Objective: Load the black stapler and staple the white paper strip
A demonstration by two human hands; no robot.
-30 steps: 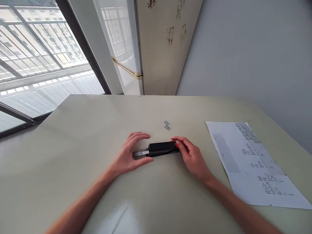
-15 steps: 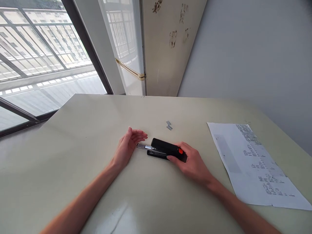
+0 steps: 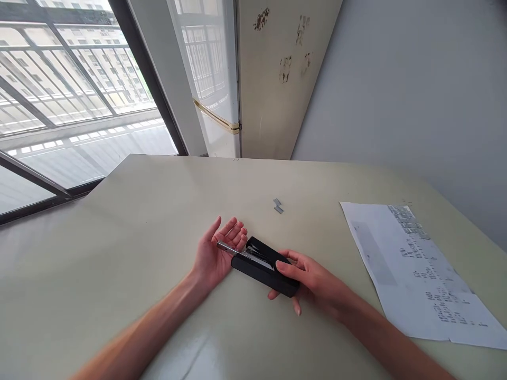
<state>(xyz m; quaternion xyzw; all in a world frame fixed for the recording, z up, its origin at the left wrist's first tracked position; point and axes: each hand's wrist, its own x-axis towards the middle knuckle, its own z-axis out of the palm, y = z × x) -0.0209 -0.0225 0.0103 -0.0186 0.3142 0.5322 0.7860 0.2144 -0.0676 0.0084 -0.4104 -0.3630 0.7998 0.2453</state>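
A black stapler (image 3: 263,269) is in my right hand (image 3: 307,277), gripped at its rear end with the thumb on top. The stapler is tilted over, and its metal magazine sticks out of the front toward the left. My left hand (image 3: 217,250) lies palm up with fingers apart, just under and behind the magazine's tip. I cannot tell whether the tip touches the palm. No loose thing shows in that palm. Two short grey strips of staples (image 3: 278,206) lie on the table beyond the stapler.
A creased printed sheet of paper (image 3: 415,274) lies on the right of the pale table (image 3: 158,200). Behind the table's far edge stands a fridge (image 3: 273,105) with a gold handle. A window is at the left and a grey wall at the right.
My right hand has rolled the stapler over, so its underside turns up, and its magazine now sits over my left palm. My left hand has opened and turned palm up.
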